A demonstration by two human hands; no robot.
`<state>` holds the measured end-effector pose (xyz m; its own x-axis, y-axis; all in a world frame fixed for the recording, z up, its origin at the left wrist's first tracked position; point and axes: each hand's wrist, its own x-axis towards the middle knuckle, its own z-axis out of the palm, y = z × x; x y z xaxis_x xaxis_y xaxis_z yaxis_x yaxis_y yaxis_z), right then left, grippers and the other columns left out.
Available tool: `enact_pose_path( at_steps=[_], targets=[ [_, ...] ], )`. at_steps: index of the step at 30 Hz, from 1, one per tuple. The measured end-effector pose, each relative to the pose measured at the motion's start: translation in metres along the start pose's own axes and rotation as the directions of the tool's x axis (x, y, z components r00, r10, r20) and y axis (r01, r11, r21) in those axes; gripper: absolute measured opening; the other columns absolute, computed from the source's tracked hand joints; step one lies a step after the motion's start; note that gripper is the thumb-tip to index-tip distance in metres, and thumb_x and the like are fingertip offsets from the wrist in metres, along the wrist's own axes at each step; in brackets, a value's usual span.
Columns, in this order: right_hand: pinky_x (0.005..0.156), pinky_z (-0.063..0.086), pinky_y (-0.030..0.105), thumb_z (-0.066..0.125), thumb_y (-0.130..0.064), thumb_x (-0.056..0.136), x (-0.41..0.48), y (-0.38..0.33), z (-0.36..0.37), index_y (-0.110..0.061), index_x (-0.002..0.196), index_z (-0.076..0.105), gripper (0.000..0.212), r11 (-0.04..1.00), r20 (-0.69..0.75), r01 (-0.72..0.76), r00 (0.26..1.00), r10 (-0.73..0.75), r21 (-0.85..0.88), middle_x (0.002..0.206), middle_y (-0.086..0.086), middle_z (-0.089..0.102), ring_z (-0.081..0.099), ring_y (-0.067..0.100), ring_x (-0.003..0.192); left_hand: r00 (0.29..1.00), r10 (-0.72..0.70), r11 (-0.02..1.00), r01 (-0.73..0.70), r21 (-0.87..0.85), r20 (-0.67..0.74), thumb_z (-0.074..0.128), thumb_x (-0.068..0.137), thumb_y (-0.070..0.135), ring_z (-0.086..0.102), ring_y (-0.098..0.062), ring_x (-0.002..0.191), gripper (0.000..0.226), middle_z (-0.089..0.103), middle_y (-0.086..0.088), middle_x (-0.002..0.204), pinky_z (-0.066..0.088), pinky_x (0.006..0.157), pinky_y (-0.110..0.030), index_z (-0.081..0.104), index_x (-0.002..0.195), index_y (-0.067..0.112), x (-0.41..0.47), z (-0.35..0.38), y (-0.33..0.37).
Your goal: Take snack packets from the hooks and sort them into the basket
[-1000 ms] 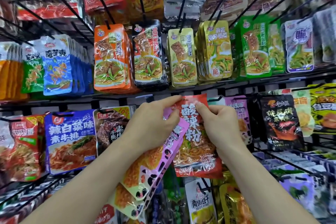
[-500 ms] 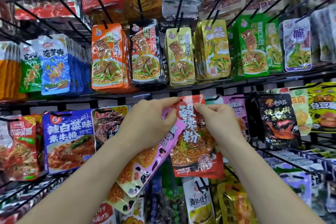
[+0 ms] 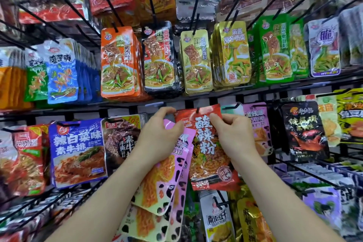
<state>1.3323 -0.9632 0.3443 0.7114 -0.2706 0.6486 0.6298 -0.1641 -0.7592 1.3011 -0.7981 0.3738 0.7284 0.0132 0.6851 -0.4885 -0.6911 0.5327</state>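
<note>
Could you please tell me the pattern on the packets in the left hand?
The packets in the left hand are pink with black spots; head view.

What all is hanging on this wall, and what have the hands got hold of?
red packet: one, red, centre, on its hook
pink packets: at least two, pink with black spots, below left hand
orange packets: one stack, orange, upper row
gold packets: two stacks, gold, upper row, centre
green packets: a stack, green, upper right
blue packet: one in front, blue, lower left
hooks: many, black, across the rack
left hand: one, grips pink packets
right hand: one, pinches red packet's top
</note>
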Motion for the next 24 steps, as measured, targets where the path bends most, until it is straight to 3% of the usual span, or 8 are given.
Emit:
enact_pose_path(
  at_steps=[4,6,8,10,13,16,20,24],
  targets=[
    [0.057,0.041,0.036,0.066,-0.043,0.086,0.004,0.010,-0.003,0.006,0.060,0.056,0.056,1.000,-0.016,0.006,1.000,-0.007,-0.012,0.058,0.027,0.055,0.044,0.026,0.049,0.993,-0.114,0.992,0.116,-0.056,0.036,0.059,0.091,0.039,0.049,-0.001,0.061,0.030,0.059,0.005,0.092,0.036,0.054,-0.018,0.057,0.116,0.022,0.005,-0.001,0.001],
    [0.062,0.041,0.032,0.067,-0.041,0.087,0.003,0.010,-0.006,-0.008,0.042,0.036,0.064,0.994,-0.050,0.045,0.997,-0.050,-0.102,0.041,0.005,0.031,0.028,0.016,0.042,0.991,-0.126,0.984,0.131,-0.120,0.047,0.060,0.090,0.038,0.039,-0.006,0.040,0.020,0.054,0.007,0.061,0.031,0.042,-0.019,0.060,0.102,0.022,0.005,-0.005,0.003],
    [0.061,0.044,0.036,0.067,-0.043,0.087,0.002,0.009,-0.009,-0.016,0.039,0.025,0.068,0.973,-0.070,0.087,0.992,-0.104,-0.215,0.036,-0.009,0.020,0.019,0.011,0.036,0.997,-0.060,0.998,0.061,-0.033,0.040,0.059,0.091,0.037,0.050,-0.011,0.052,0.015,0.057,0.012,0.071,0.038,0.051,-0.024,0.057,0.098,0.024,0.002,-0.006,0.005],
    [0.064,0.047,0.038,0.064,-0.045,0.088,0.001,0.006,-0.012,-0.016,0.040,0.023,0.070,0.936,-0.044,0.141,0.985,-0.164,-0.323,0.034,-0.007,0.018,0.028,0.013,0.031,0.999,-0.038,0.998,0.036,0.046,0.037,0.059,0.091,0.038,0.055,-0.011,0.061,0.016,0.060,0.012,0.086,0.041,0.057,-0.024,0.056,0.099,0.025,-0.002,-0.006,0.005],
    [0.052,0.035,0.033,0.058,-0.049,0.090,0.003,0.002,-0.013,-0.015,0.040,0.024,0.070,0.855,0.017,0.177,0.981,-0.193,-0.487,0.035,-0.002,0.021,0.033,0.015,0.032,0.998,-0.056,0.994,0.052,0.099,0.038,0.060,0.090,0.040,0.046,-0.008,0.043,0.017,0.059,0.005,0.071,0.036,0.050,-0.028,0.056,0.095,0.024,-0.006,-0.006,0.003],
    [0.043,0.020,0.031,0.056,-0.053,0.091,0.008,0.000,-0.011,-0.013,0.043,0.028,0.068,0.809,0.009,0.145,0.985,-0.170,-0.570,0.039,0.000,0.028,0.034,0.021,0.040,0.998,-0.029,0.983,0.019,0.183,0.052,0.058,0.089,0.043,0.058,-0.014,0.061,0.018,0.063,0.003,0.079,0.044,0.060,-0.029,0.060,0.089,0.026,-0.011,-0.003,-0.001],
    [0.044,0.024,0.027,0.048,-0.058,0.092,0.017,0.000,-0.003,-0.012,0.047,0.040,0.065,0.737,0.021,0.096,0.994,-0.111,-0.669,0.050,0.002,0.043,0.049,0.028,0.057,0.961,-0.180,0.980,0.156,0.127,0.208,0.060,0.090,0.043,0.041,-0.002,0.038,0.025,0.047,0.009,0.049,0.032,0.044,-0.021,0.063,0.079,0.020,-0.014,0.001,-0.009],
    [0.051,0.032,0.030,0.039,-0.068,0.091,0.022,0.003,-0.003,-0.015,0.057,0.042,0.062,0.673,0.072,0.059,0.997,-0.009,-0.737,0.060,0.002,0.045,0.051,0.028,0.067,0.917,-0.269,0.963,0.247,0.109,0.296,0.062,0.089,0.040,0.040,-0.011,0.044,0.035,0.041,0.007,0.042,0.026,0.046,-0.024,0.050,0.065,0.016,-0.009,0.010,-0.013]
  ],
)
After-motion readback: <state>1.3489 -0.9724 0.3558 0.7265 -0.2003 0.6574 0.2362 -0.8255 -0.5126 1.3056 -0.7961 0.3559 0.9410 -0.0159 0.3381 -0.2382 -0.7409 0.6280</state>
